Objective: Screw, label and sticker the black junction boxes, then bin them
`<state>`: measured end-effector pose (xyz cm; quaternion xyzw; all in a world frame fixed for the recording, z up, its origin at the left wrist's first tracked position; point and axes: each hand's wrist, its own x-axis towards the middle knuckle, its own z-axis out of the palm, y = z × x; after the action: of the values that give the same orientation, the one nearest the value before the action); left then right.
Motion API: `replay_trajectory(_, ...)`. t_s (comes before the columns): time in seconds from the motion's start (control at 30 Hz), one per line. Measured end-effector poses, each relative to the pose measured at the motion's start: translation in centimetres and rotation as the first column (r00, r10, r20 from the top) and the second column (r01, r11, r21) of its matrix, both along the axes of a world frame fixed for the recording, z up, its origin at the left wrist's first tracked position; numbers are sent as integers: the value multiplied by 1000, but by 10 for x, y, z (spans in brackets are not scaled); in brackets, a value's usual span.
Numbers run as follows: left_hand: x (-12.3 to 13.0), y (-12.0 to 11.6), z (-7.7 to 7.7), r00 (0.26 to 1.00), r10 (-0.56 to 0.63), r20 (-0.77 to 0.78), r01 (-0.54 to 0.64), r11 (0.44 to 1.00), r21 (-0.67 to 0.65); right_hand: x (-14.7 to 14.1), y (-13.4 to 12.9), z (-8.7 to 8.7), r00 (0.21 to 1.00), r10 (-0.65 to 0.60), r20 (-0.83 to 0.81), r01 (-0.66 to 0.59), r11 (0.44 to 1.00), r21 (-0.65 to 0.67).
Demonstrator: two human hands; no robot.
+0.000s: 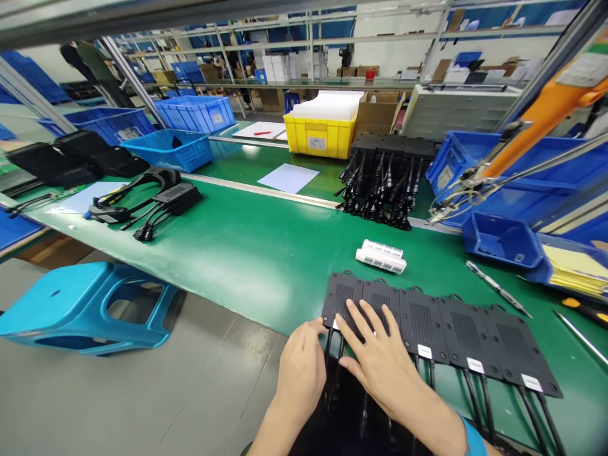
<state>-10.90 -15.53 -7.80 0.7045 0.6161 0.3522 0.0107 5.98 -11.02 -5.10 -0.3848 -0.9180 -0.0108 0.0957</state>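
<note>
A row of several flat black cased modules point(424, 323) lies near the bench's front edge, ribbed faces up, with black cables running toward me. My right hand point(380, 354) rests flat with fingers spread over the two leftmost modules. A white label point(335, 324) on the leftmost module shows partly beside its index finger. My left hand point(303, 361) has curled fingers, the tips pressed against that module's lower left corner. Whatever those fingers may hold is hidden. Other modules carry white labels point(475, 365) at their lower edges.
Two white label-like strips point(380, 258) lie behind the row. A craft knife point(498, 288) and blue bins point(501, 240) are to the right. Many cabled modules point(384, 171) stack behind, beside a yellow crate point(319, 134). A headband device point(142, 196) lies left; a blue stool point(85, 304) stands below.
</note>
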Motion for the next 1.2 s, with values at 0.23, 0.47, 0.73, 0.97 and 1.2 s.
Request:
replay_trajectory(0.23, 1, 30, 29, 978, -37, -206, 37, 999, -5, 82, -3, 20, 979, -178, -94, 171, 982, -76)
replay_trajectory(0.47, 96, 91, 50, 802, -482, -354, 459, 875, -153, 210, -18, -21, 764, -604, -228, 626, 780, 29)
replay_trajectory(0.73, 221, 127, 37, 593, -723, -354, 636, 691, -345, 232, -33, -39, 620, -713, -327, 734, 675, -79)
replay_trajectory(0.97, 205, 121, 64, 637, -771, -7, 725, 602, -335, 264, -43, -15, 364, -812, -456, 312, 567, -762)
replay_trajectory(1.2, 167, 119, 61, 604, -797, -8, 731, 557, -393, 256, -42, -35, 266, -832, -486, 332, 553, -765)
